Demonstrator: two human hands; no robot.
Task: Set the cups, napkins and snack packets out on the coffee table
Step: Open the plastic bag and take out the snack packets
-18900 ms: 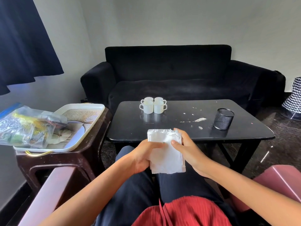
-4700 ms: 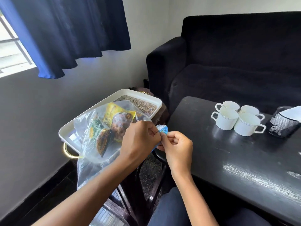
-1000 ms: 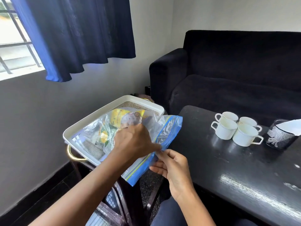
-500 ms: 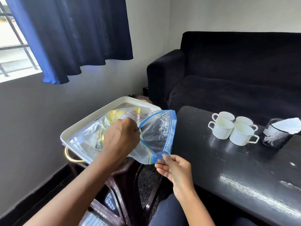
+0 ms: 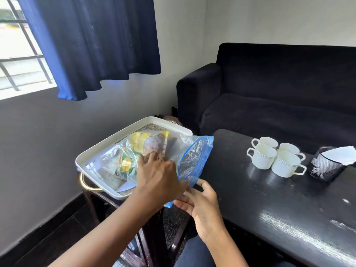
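A: Step in hand? The left hand (image 5: pixel 158 178) is reaching into the clear zip-top plastic bag with the blue seal strip (image 5: pixel 185 157), going for the yellow and green foil snack packets (image 5: pixel 134 151) inside.

B: Grip state?

A: Left fingers are spread loose over the packets, not clamped on 1 yet. The right hand (image 5: pixel 202 201) is pinching the bag's lower mouth edge, holding it open.

B: Bag location?

A: Lying on the white rectangular tray with gold handles (image 5: pixel 107 145), on the side stand just beside the black glossy counter (image 5: pixel 269 205).

B: Doing it well?

A: Keep the mouth pulled wide, close on 1 packet by its edge, and draw it straight out so the film isn't dragging.

B: Rest of the task?

A: 4 white ceramic cups (image 5: pixel 275 157) are standing clustered on the counter, and white paper napkins (image 5: pixel 341 154) are sitting in the black mesh holder (image 5: pixel 323 168) beside them.
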